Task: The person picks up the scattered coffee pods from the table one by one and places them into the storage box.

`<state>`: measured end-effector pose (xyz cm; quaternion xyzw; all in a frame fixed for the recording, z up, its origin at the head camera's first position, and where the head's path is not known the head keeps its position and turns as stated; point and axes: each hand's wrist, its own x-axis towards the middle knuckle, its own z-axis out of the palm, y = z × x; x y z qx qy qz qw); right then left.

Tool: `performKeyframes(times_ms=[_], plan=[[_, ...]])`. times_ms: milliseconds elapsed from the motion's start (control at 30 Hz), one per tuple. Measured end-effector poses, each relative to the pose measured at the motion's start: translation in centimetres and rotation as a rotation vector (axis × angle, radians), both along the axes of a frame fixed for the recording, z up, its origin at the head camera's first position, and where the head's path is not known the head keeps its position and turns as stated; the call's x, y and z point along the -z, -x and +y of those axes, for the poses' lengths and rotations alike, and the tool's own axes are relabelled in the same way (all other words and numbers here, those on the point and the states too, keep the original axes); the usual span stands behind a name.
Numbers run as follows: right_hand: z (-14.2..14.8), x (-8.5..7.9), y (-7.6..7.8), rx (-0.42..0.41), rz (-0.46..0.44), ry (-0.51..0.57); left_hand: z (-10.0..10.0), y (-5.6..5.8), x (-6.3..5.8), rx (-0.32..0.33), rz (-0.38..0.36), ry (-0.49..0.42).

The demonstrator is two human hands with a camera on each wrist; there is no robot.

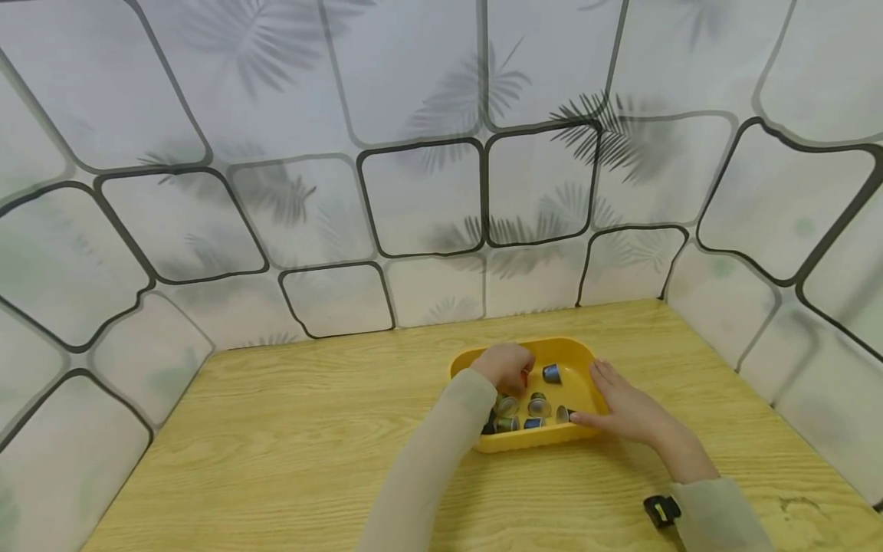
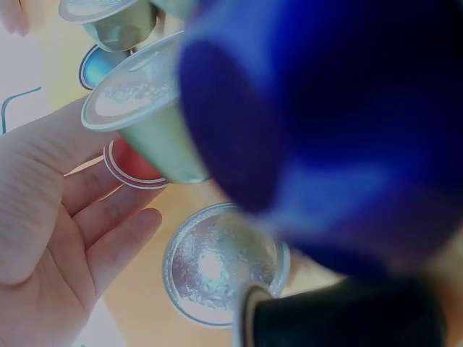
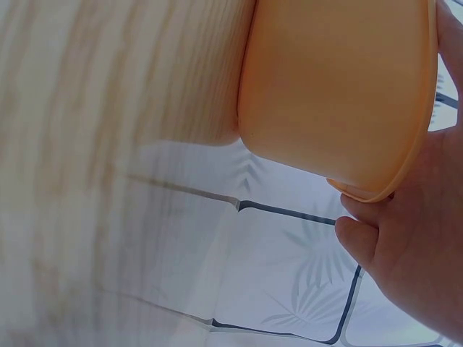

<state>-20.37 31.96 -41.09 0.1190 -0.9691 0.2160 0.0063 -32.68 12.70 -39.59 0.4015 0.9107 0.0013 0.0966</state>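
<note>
A yellow tray (image 1: 538, 438) on the table holds several coffee capsules. My left hand (image 1: 507, 363) reaches into its left part with curled fingers, pinching a red capsule (image 2: 136, 160); part of it is hidden by a green capsule (image 2: 155, 134) in the left wrist view. Close to that camera are a blurred dark blue capsule (image 2: 231, 123), a silver-lidded capsule (image 2: 217, 267) and a black capsule (image 2: 347, 318). At the tray's right end my right hand (image 1: 635, 410) grips the rim, its thumb beside a capsule with a pale lid (image 1: 562, 415).
A blue capsule (image 1: 551, 373) lies apart toward the back of the tray, and another blue capsule (image 1: 533, 423) is by the front wall. The wooden table (image 1: 297, 437) meets patterned fabric walls (image 1: 434, 199) behind and on both sides. A black clip (image 1: 661, 510) is at the right cuff.
</note>
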Motion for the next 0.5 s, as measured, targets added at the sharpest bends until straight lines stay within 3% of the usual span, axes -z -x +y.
performKeyframes(times_ms=[500], plan=[[-0.16,-0.11,-0.09,-0.005,-0.001,0.000,0.30,0.02,-0.02,0.006,0.015,0.044]])
